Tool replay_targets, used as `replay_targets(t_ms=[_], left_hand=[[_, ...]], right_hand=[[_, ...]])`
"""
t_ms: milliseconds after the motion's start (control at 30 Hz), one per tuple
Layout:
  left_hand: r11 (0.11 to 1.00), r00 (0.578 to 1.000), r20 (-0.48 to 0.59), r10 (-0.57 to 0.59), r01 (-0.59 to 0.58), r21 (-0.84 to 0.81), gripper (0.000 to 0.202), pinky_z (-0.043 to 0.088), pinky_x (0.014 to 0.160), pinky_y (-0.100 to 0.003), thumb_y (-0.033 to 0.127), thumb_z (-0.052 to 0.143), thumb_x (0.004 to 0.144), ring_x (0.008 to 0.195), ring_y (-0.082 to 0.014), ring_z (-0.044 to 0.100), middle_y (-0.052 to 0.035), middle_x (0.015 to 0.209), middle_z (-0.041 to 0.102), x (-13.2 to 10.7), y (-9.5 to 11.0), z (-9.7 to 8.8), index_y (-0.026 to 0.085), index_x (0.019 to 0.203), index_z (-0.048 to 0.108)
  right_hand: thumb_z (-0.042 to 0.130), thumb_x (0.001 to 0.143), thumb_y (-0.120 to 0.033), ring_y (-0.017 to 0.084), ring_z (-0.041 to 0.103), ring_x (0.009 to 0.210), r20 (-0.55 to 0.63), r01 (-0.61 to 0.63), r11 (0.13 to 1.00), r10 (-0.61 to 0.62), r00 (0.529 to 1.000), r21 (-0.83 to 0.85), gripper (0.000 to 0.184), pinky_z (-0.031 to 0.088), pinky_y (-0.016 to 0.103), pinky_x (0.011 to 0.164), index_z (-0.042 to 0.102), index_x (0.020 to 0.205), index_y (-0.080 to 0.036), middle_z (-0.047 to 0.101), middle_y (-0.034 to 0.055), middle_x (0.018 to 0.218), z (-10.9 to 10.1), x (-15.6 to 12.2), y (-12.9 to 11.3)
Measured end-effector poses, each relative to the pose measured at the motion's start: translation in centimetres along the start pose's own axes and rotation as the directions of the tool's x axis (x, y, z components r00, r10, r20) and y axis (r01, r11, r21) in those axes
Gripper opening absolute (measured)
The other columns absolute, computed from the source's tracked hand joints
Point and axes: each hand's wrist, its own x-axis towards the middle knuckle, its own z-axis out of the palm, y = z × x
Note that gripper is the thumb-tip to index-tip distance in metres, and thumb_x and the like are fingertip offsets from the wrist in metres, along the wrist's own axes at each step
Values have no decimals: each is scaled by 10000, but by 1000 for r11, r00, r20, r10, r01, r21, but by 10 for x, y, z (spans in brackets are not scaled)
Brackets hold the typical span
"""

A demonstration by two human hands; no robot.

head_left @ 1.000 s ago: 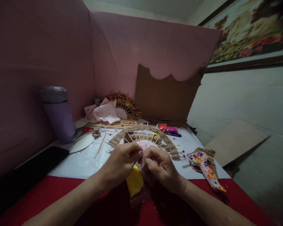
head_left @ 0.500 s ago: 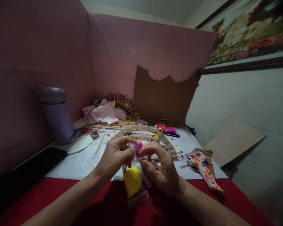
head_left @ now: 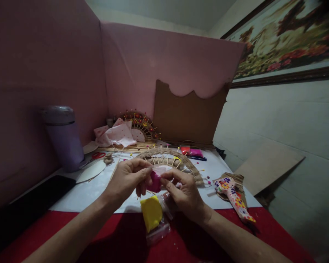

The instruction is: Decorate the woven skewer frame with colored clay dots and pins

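Note:
Between my hands is a small clear plastic bag of magenta clay [head_left: 155,181]. My left hand [head_left: 130,179] pinches its left side, and my right hand [head_left: 182,190] pinches its right edge between thumb and forefinger. Just below lies a clear bag of yellow clay [head_left: 151,212], across the border of white sheet and red cloth. Behind my fingers sits an arch wound with brown twine [head_left: 190,166], with sticks fanning out of it and small coloured beads on their tips. My hands cover part of its front.
A purple tumbler [head_left: 64,140], red-handled scissors [head_left: 98,155] and a dark flat slab [head_left: 44,197] are at left. Behind stand a finished-looking beaded arch [head_left: 145,125] and a cardboard sheet [head_left: 186,113]. Red and magenta clay packets [head_left: 190,151] and a flower-patterned wrapped piece [head_left: 233,195] lie at right.
The magenta clay bag has turned and come down slightly, showing a wider flat face. My right hand's fingers have closed in on its edge. The whole view has shifted a little.

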Motion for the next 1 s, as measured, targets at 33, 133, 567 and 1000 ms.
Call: replay_targets(t_ms=[33, 133, 567, 1000], left_hand=[[997, 999, -19, 34, -33, 76, 214, 344, 355, -190, 325, 621, 749, 365, -75, 461, 24, 501, 572, 1, -2, -2, 113, 779, 613], [961, 989, -35, 146, -133, 243, 177, 389, 480, -198, 292, 640, 737, 509, -80, 488, 13, 570, 572, 4, -4, -6, 120, 696, 632], [996, 997, 81, 19, -26, 91, 227, 260, 363, -157, 344, 660, 694, 410, -34, 349, 43, 540, 508, -1, 2, 6, 125, 701, 601], [995, 996, 88, -13, 5, 98, 247, 256, 355, -163, 357, 659, 671, 380, -33, 344, 48, 488, 485, -3, 5, 7, 119, 676, 598]], right_hand=[[552, 842, -267, 115, 521, 559, -1, -30, 999, 30, 1000, 38, 141, 408, 245, 525, 616, 751, -180, 601, 1, 672, 0, 0, -1], [551, 838, -294, 98, 499, 514, 14, -120, 979, 119, 993, 167, 165, 396, 229, 489, 573, 729, -173, 553, -13, 650, -1, 0, -2], [616, 794, -367, 92, 457, 500, 17, -163, 882, 173, 985, 443, 204, 377, 198, 443, 547, 731, -186, 516, -26, 601, 1, 3, -4], [623, 794, -359, 65, 447, 409, 79, -218, 844, 206, 975, 490, 213, 355, 187, 381, 536, 720, -179, 522, -44, 579, 2, -1, -1]])
